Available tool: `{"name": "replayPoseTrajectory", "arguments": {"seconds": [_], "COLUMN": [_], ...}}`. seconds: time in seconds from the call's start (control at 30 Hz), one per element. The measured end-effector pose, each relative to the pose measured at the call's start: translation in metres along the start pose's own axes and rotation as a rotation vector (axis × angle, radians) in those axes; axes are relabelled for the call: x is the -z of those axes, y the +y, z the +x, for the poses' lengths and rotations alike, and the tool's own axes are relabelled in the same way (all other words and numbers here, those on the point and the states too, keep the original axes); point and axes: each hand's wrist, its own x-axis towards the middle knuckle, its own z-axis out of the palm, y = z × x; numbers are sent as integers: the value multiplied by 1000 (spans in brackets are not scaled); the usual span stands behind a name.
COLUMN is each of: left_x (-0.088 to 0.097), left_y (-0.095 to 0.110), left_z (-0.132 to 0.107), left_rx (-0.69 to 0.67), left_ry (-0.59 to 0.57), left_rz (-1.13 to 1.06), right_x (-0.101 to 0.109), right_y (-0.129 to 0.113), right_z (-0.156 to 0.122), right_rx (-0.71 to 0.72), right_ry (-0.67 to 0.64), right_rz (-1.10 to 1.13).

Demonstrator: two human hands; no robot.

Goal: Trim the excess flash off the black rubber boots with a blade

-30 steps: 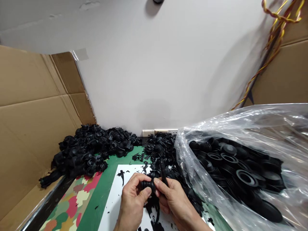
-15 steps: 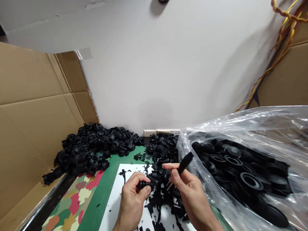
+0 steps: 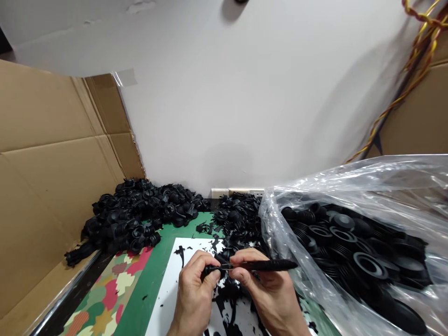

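Observation:
My left hand [image 3: 196, 284] is closed around a small black rubber part [image 3: 209, 270], pinched between thumb and fingers; much of it is hidden. Opposite, my right hand [image 3: 266, 284] grips a black-handled tool [image 3: 271, 265] lying nearly level, its handle pointing right. The tool's thin metal end reaches the rubber part at my left fingertips. Whether it has one or two tips there, I cannot tell. Beneath both hands is a white sheet [image 3: 166, 284] strewn with black rubber scraps [image 3: 231, 291].
At the left back, ribbed black rubber pieces [image 3: 140, 210] form a heap beside a cardboard panel [image 3: 52, 177]. Shredded scraps [image 3: 241, 214] are piled by the wall socket strip [image 3: 220, 192]. A clear plastic bag [image 3: 280, 233] of black rubber parts [image 3: 339, 242] lies right. Underneath is a green mat [image 3: 150, 275].
My right hand has moved left and turned the tool from an upward slant to nearly level, bringing its metal end to the rubber part. My left hand has hardly moved.

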Motion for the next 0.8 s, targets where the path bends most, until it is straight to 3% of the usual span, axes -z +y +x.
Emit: {"name": "replayPoseTrajectory", "arguments": {"seconds": [0.23, 0.57, 0.67, 0.8], "left_x": [0, 0, -1, -5], "left_y": [-2, -1, -3, -4], "left_z": [0, -1, -2, -4], "left_rx": [-16, -59, -54, -11], "left_ry": [-30, -19, -25, -56], "left_rz": [13, 21, 35, 2], "right_x": [0, 0, -4, 0], "right_y": [8, 7, 5, 3], "right_z": [-5, -5, -8, -4], "right_rx": [-95, -381, -233, 302], "right_ry": [-31, -79, -86, -114], "right_rz": [-6, 172, 78, -237]}}
